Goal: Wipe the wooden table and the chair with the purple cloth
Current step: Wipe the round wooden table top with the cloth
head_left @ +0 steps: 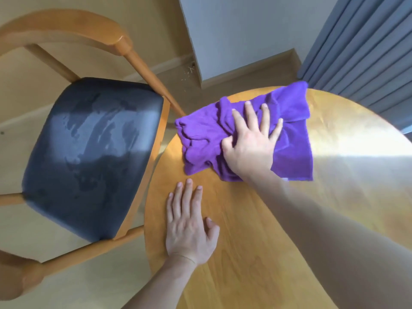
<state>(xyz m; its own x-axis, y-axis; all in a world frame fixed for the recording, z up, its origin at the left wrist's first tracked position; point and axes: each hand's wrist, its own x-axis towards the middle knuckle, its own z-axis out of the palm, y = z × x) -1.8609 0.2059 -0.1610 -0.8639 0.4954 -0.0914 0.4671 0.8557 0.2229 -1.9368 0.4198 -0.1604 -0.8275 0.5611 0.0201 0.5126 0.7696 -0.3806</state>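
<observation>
The fingers [265, 117] of the right hand [249, 148] are spread straight and pressed flat on the purple cloth [200, 139], which is bunched beneath them on the wooden table [256, 241]. The left hand [189, 228] is laid flat, fingers released, on bare wood nearer than the cloth. The chair [89, 157] is stood left of both hands.

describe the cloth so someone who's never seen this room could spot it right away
Start at the round wooden table beside the chair with the dark seat. At the table's far edge lies a crumpled purple cloth, with the right hand pressing on it. It is the only purple thing among tan wood and grey.
</observation>
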